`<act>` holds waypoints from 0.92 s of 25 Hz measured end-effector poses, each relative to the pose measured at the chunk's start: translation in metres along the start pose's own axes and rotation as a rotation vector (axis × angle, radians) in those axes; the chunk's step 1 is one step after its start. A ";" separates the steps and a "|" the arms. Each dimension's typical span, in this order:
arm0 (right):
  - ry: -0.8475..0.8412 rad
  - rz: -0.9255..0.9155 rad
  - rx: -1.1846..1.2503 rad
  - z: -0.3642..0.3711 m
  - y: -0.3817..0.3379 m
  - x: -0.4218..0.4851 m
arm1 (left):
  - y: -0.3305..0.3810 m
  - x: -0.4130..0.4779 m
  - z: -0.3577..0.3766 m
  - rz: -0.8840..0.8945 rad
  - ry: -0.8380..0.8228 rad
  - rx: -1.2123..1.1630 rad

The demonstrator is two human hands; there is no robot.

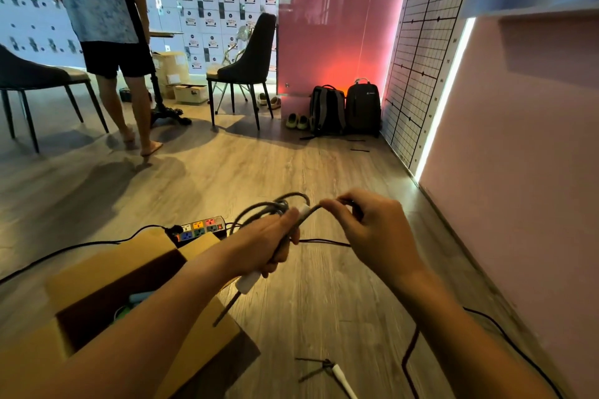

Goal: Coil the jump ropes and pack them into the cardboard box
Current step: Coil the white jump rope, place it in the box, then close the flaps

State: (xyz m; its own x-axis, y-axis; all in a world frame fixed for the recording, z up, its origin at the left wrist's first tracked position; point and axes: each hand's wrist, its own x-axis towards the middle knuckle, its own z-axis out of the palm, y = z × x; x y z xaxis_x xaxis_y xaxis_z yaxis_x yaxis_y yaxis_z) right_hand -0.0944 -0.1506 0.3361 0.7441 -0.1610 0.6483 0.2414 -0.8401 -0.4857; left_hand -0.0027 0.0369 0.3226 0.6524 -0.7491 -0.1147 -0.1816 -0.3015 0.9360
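Wood floor (227,172), pink wall (518,172), 2 chairs (249,61).

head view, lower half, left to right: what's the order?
cardboard box → left hand gripping the coiled jump rope → right hand pinching that same rope → pink wall.

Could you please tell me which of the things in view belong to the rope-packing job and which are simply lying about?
Job: coiled jump rope, gripped by the left hand and pinched by the right hand; second jump rope on the floor; open cardboard box.
Lying about: power strip; two backpacks; chair; shoes.
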 end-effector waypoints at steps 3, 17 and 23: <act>0.066 0.076 0.044 -0.005 0.007 0.002 | 0.014 -0.006 0.018 0.007 -0.200 -0.055; -0.412 0.113 0.152 0.027 -0.012 -0.013 | 0.040 -0.019 0.015 0.533 -0.372 -1.367; -0.743 0.081 -0.070 0.034 -0.031 -0.026 | 0.029 -0.014 -0.024 0.435 0.595 -1.627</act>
State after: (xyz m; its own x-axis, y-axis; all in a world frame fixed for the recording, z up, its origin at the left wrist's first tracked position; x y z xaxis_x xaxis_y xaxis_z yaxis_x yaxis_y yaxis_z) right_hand -0.0994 -0.1029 0.3143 0.9886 0.1471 0.0335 0.1459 -0.8756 -0.4604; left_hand 0.0010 0.0530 0.3591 0.9788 -0.2040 -0.0154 0.2010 0.9447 0.2591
